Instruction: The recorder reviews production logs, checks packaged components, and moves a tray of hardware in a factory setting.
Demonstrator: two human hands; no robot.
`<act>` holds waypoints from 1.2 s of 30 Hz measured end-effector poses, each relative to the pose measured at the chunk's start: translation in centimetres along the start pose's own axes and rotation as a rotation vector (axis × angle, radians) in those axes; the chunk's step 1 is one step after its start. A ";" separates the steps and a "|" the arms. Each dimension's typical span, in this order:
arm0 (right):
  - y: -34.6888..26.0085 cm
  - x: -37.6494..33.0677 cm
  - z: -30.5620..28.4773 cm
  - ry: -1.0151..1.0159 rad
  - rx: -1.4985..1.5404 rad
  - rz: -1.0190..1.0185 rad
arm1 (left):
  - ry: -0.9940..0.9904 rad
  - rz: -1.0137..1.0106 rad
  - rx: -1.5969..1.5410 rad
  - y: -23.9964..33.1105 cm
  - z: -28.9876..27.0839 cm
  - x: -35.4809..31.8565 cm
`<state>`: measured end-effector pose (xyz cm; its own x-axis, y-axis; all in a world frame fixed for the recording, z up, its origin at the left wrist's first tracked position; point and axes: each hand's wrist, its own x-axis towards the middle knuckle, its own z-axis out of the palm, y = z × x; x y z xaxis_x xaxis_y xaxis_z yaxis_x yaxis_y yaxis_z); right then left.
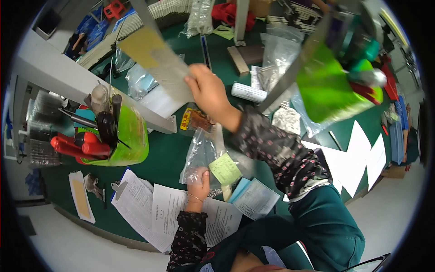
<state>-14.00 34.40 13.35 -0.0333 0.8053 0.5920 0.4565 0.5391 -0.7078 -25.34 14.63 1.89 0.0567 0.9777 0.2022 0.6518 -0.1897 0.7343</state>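
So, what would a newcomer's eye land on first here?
Probably the bright green holder at upper right and the green tool holder with red handles at left. Next, near the centre, the left hand holding a clear plastic bag.

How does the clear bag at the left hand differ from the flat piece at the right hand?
The clear bag is see-through and creased, while the flat piece shows a yellow patch and looks blurred. The bag is nearer the person's body, at the left hand; the piece is farther out, at the right hand. Both are in a hand's grip.
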 end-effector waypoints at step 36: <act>-12.5 14.1 -43.0 0.770 0.731 -0.048 | 0.214 -0.119 -0.539 7.7 -3.0 -4.7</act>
<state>18.09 28.40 47.14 0.6516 0.5440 0.5287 -0.1844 0.7896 -0.5852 -22.83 8.27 8.56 -0.1830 0.9658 0.1835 0.1646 -0.1539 0.9743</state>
